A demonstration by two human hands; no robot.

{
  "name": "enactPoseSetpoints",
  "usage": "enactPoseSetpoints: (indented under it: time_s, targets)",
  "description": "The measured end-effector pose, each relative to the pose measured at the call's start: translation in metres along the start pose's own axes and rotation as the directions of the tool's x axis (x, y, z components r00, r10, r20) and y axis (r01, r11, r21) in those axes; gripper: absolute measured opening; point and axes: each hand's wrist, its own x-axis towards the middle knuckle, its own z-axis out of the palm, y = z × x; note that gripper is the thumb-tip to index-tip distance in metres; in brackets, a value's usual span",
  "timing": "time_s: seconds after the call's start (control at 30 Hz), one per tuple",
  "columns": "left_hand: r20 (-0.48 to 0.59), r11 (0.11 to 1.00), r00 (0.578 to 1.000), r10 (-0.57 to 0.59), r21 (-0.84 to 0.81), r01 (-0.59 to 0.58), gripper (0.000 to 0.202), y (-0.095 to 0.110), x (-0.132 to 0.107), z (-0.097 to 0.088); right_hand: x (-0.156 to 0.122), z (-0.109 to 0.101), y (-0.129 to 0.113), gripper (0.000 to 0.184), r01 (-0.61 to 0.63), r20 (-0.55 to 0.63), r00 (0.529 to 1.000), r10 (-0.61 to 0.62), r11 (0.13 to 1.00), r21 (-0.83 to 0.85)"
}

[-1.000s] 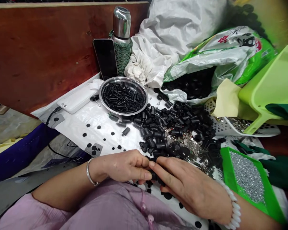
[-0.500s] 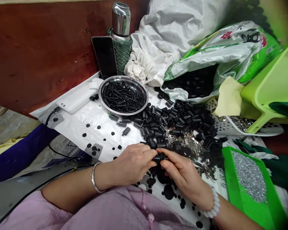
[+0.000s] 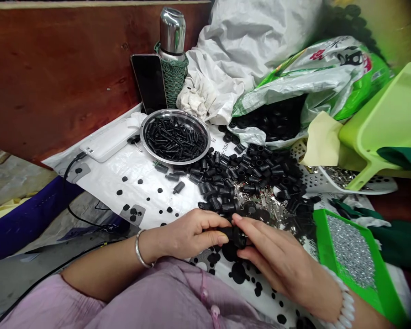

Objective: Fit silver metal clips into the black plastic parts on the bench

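Pinched between the thumb and fingers of my left hand (image 3: 196,234) is a black plastic fitting (image 3: 229,234), held level above the table's front edge. A wider dark round piece (image 3: 240,238) sits at the fitting's right end. My right hand (image 3: 281,256) has its long fingers fairly straight above that end and its thumb below, gripping it from the right; the fingers partly hide it. Just beyond the hands lies a heap of black ribbed plastic sleeves (image 3: 250,169). Small shiny metal pieces (image 3: 267,201) are scattered against the heap's near side.
A steel bowl (image 3: 207,145) holds black screw-like parts. To the right, a green tray (image 3: 385,285) contains tiny silvery pieces, below a lime-green scoop (image 3: 390,123). Behind are an open bag (image 3: 345,68) of black parts, a phone (image 3: 149,82), a flask (image 3: 173,34) and a white power bank (image 3: 109,139).
My right hand has shifted right and its fingers have straightened from a tight pinch. More of the wider dark end piece shows. My left hand keeps hold of the fitting.
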Motion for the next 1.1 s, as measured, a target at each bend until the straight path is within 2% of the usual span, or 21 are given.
enactPoseSetpoints:
  time_s: [0.1,0.27,0.37,0.43,0.5,0.6,0.7,0.77,0.93,1.1]
  targets:
    - [-0.075,0.978,0.992,0.101,0.189,-0.085,0.023,-0.003,-0.001,0.003,0.002,0.006,-0.001,0.05,-0.098,-0.037,0.994,0.103,0.989,0.112]
    - [-0.125,0.827,0.966,0.227,0.549,-0.123,0.029,-0.009,-0.001,0.012,0.007,0.016,-0.007,0.038,-0.279,-0.048,0.952,0.302,0.922,0.269]
    - [-0.181,0.789,0.948,0.261,0.606,-0.102,0.027,-0.012,0.0,0.015,0.01,0.017,-0.01,0.034,-0.395,0.004,0.905,0.426,0.836,0.382]
    - [-0.223,0.813,0.935,0.276,0.574,-0.103,0.027,-0.012,0.001,0.016,0.011,0.013,-0.01,0.035,-0.433,0.03,0.886,0.462,0.805,0.405]
    - [-0.226,0.863,0.941,0.252,0.492,-0.113,0.027,-0.01,0.002,0.013,0.01,0.006,-0.008,0.045,-0.408,0.04,0.904,0.425,0.834,0.371]
    - [-0.173,0.933,0.968,0.183,0.34,-0.116,0.027,-0.005,0.004,0.006,0.009,-0.007,-0.006,0.063,-0.259,0.022,0.965,0.259,0.95,0.176]
    - [-0.055,0.971,0.989,0.136,0.207,-0.122,0.02,-0.001,0.004,0.002,0.008,-0.012,-0.004,0.053,-0.08,0.004,0.997,0.08,0.996,-0.051]
    - [-0.041,0.972,0.99,0.132,0.203,-0.121,0.019,-0.001,0.003,0.003,0.008,-0.008,-0.004,0.045,-0.032,-0.028,0.999,0.029,0.995,-0.096]
    - [-0.207,0.916,0.964,0.164,0.394,-0.071,0.023,-0.006,0.0,0.011,0.013,0.014,-0.006,0.037,-0.106,-0.145,0.983,0.114,0.992,0.063]
    - [-0.233,0.878,0.949,0.213,0.472,-0.081,0.024,-0.013,-0.003,0.012,0.018,0.026,-0.007,0.031,-0.206,-0.17,0.953,0.249,0.949,0.237]
